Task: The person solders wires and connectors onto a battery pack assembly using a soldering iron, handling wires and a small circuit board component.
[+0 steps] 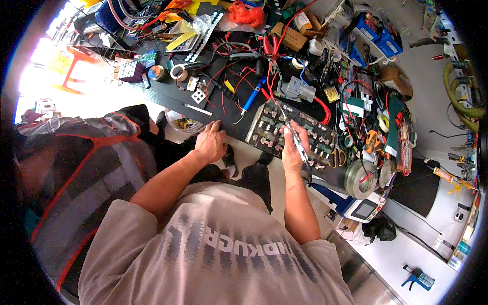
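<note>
1. Crowded black workbench: clutter covers much of its surface, so I judge that a careless sweep could snag something.
2. My right hand is closed around a slim silver-and-black pen-shaped tool, which slants over a flat dark board carrying rows of small metallic parts. A slip of that grip could scratch or dislodge a part; I can't tell whether the tip touches.
3. My left hand lies palm down at the bench's near edge, fingers loosely bent, apparently holding nothing. With nothing bracing the board on that side, pressure might make it slide.
4. That board sits by the bench's front edge; a hard push could tip it.
5. Thin red cables run down toward the board and could catch the tool.
6. Near my left hand lies a blue pen-shaped handle with a thin tip; reaching blindly might knock it.
</note>
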Motion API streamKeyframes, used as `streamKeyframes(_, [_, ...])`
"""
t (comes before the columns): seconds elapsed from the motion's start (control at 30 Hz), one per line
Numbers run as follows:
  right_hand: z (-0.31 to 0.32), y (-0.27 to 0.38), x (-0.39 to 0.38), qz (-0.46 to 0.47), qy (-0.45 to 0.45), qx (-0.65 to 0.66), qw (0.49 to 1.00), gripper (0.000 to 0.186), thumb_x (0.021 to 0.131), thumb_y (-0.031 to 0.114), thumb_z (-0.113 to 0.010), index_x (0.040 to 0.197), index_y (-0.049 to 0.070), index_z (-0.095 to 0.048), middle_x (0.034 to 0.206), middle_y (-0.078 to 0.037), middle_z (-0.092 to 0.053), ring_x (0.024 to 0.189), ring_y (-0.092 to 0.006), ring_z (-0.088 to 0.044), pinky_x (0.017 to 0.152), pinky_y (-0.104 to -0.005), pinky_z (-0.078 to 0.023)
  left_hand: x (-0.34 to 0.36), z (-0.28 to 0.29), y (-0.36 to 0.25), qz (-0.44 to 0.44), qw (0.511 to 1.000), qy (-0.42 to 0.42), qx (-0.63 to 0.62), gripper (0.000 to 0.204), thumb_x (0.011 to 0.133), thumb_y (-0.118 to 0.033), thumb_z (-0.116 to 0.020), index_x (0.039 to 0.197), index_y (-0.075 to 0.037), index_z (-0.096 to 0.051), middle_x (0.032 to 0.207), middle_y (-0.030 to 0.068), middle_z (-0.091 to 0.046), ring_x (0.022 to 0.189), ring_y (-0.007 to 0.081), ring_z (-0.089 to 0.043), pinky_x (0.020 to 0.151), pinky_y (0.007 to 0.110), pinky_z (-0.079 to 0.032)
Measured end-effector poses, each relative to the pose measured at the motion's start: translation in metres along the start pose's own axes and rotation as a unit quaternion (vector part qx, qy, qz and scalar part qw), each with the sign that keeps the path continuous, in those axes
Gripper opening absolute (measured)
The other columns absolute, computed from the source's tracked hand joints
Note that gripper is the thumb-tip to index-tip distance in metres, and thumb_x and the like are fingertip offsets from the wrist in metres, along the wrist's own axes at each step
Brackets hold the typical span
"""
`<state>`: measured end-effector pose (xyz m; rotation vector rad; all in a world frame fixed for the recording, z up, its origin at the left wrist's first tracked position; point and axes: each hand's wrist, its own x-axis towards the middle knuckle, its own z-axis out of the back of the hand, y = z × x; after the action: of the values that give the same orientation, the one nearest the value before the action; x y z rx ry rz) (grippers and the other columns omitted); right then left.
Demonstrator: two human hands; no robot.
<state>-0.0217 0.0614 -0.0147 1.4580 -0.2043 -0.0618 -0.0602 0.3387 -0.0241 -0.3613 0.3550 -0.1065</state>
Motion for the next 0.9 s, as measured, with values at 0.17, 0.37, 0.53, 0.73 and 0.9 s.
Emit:
streamKeyframes(0.17, [-0.002,-0.001,-0.001,-0.019,-0.006,0.017,1.0,0.029,0.102,0.011,-0.068,0.127,-0.004,-0.064,0.106,-0.013,-0.074,0.095,-0.0178,-0.071,0.091,-0.0314,-0.057,0.001,-0.006,0.004,-0.007,1.0,0.0,0.011,0.043,0.085,-0.028,-0.075,0.12,-0.004,-0.071,0.157,0.0256,-0.044,0.144,0.043,-0.045,0.113,0.049,-0.048])
streamKeyframes(0.37, [0.0,-0.006,-0.003,-0.019,-0.009,-0.012,1.0,0.03,0.102,0.012,-0.068,0.127,-0.002,-0.064,0.107,-0.013,-0.074,0.096,-0.0172,-0.071,0.092,-0.0312,-0.056,0.001,-0.007,0.002,-0.009,1.0,-0.001,0.009,0.043,0.084,-0.027,-0.075,0.12,-0.006,-0.072,0.159,0.0258,-0.043,0.146,0.043,-0.043,0.113,0.05,-0.048])
streamKeyframes(0.53, [-0.006,0.0,-0.003,0.058,-0.011,-0.119,0.991,0.026,0.099,0.014,-0.074,0.12,0.0,-0.069,0.11,-0.011,-0.076,0.099,-0.0169,-0.072,0.092,-0.0325,-0.056,0.001,-0.008,0.004,0.001,1.0,-0.001,0.003,0.043,0.082,-0.026,-0.077,0.121,-0.007,-0.073,0.159,0.0258,-0.043,0.146,0.0432,-0.043,0.113,0.05,-0.048])
streamKeyframes(0.73, [-0.009,-0.002,-0.003,-0.026,-0.033,0.02,0.999,0.027,0.101,0.012,-0.07,0.125,-0.001,-0.066,0.108,-0.013,-0.075,0.097,-0.0168,-0.072,0.089,-0.0302,-0.057,0.002,-0.014,0.004,-0.011,1.0,-0.016,0.011,0.041,0.083,-0.026,-0.075,0.118,-0.005,-0.073,0.158,0.026,-0.044,0.144,0.0433,-0.044,0.113,0.049,-0.047])
streamKeyframes(0.9, [-0.012,0.01,-0.003,0.062,-0.027,-0.146,0.987,0.024,0.098,0.013,-0.073,0.118,0.001,-0.07,0.11,-0.014,-0.077,0.1,-0.0198,-0.074,0.092,-0.0343,-0.057,0.0,-0.014,0.004,-0.008,1.0,-0.015,0.019,0.043,0.083,-0.027,-0.075,0.12,-0.005,-0.073,0.157,0.0265,-0.044,0.144,0.0439,-0.045,0.114,0.049,-0.047])
